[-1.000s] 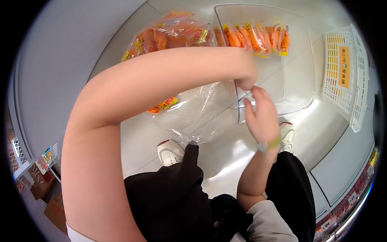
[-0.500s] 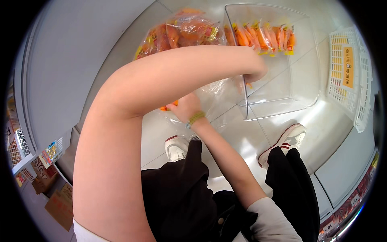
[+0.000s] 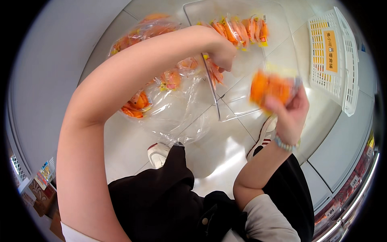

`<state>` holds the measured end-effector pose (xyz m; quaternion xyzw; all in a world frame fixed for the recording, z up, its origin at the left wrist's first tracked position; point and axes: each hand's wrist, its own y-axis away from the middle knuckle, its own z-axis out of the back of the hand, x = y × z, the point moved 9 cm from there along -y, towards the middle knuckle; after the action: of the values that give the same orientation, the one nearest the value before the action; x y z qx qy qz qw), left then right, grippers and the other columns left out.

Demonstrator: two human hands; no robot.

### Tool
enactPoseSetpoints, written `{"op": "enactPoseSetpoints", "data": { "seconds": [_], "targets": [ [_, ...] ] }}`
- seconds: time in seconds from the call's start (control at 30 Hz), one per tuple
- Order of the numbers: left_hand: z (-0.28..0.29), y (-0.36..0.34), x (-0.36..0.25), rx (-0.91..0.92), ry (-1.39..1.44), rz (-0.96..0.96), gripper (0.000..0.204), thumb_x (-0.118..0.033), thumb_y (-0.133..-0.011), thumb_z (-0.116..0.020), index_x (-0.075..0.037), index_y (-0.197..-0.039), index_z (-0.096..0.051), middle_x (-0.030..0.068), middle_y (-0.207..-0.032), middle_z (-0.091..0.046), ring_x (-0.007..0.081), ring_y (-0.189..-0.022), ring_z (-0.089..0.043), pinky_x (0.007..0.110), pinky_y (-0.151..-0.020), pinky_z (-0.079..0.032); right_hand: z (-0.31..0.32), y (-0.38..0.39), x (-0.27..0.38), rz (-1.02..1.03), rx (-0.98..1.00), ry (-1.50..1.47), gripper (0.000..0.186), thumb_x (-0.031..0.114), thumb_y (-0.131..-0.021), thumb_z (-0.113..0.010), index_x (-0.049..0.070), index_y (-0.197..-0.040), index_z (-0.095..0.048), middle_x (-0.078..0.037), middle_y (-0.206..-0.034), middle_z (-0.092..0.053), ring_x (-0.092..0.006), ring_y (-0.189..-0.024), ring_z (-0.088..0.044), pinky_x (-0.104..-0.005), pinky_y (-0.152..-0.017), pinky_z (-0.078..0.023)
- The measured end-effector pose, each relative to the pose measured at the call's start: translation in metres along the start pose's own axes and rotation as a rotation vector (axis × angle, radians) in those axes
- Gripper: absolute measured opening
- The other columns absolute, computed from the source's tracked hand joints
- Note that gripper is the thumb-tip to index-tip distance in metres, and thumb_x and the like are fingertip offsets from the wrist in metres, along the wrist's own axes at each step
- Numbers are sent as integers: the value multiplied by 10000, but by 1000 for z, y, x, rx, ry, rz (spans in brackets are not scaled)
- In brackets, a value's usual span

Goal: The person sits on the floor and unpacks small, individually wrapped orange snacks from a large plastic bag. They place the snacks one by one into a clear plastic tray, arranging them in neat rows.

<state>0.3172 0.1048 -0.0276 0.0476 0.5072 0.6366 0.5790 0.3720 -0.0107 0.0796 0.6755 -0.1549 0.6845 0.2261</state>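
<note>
My left hand (image 3: pixel 223 54) reaches over the rim of a clear plastic bin (image 3: pixel 219 107), its fingers curled round a few orange snack packets (image 3: pixel 215 74) at the bin's left wall. Part of its grip is hidden. My right hand (image 3: pixel 292 115) is raised near the bin's front right corner. Pinched in it is an orange snack packet (image 3: pixel 270 86), blurred by motion. A row of similar packets (image 3: pixel 240 30) stands along the far side of the bin. Left of the bin, a large clear bag (image 3: pixel 173 111) on the floor holds more orange packets (image 3: pixel 137 105), partly behind my left arm.
A white slatted basket (image 3: pixel 348 76) with an orange label stands at the right on the tiled floor. Grey cabinet fronts (image 3: pixel 342 157) run along the right, and a large grey panel (image 3: pixel 52 60) is at the left. My shoes (image 3: pixel 158 154) are just before the bag and bin.
My right hand has moved from the clear bag up and right, bringing out an orange snack packet. My left hand stays at the bin's left wall. The whole view has shifted a little.
</note>
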Motion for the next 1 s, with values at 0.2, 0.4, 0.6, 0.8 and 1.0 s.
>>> {"op": "enactPoseSetpoints", "data": {
  "seconds": [0.2, 0.4, 0.6, 0.8, 1.0],
  "targets": [
    [14, 19, -7, -112, -126, -11, 244, -168, -806, -531, 19, -649, -543, 147, -618, -530, 274, -612, -508, 408, -602, -410, 2, -28, -87, -227, -57, 709, 352, 63, -751, -679, -18, -1081, -585, -112, -855, -672, -175, -614, -639, -305, -617, -502],
    [33, 26, -18, -585, -36, -262, 126, -70, -744, -536, -15, -804, -632, 163, -748, -626, 332, -752, -614, 416, -682, -476, -58, -8, -111, -128, 76, 661, 383, -6, -792, -536, -9, -1174, -550, -197, -1035, -609, -393, -891, -587, -425, -770, -484],
    [-14, -8, -26, -141, -324, -89, 256, -134, -757, -524, -60, -956, -667, 138, -881, -654, 314, -866, -624, 431, -729, -487, -62, 14, -36, 66, 154, 686, 287, 0, -804, -547, -18, -1089, -565, -195, -994, -614, -378, -896, -603, -389, -783, -490],
    [-33, -22, -12, -94, -383, -27, 281, -209, -773, -500, -95, -957, -680, 101, -890, -658, 286, -868, -625, 453, -739, -479, -189, 63, -10, -100, 825, 177, 244, 7, -859, -500, -34, -1085, -582, -171, -964, -647, -344, -936, -617, -391, -879, -467],
    [-28, -31, -14, -116, -358, -63, 284, -257, -788, -511, -106, -959, -681, 86, -884, -661, 280, -864, -622, 433, -726, -474, -266, 60, -164, -153, 371, 250, 492, 107, -817, -578, -50, -1245, -394, -259, -1235, -447, -398, -1167, -437, -435, -996, -362]
  ]
}}
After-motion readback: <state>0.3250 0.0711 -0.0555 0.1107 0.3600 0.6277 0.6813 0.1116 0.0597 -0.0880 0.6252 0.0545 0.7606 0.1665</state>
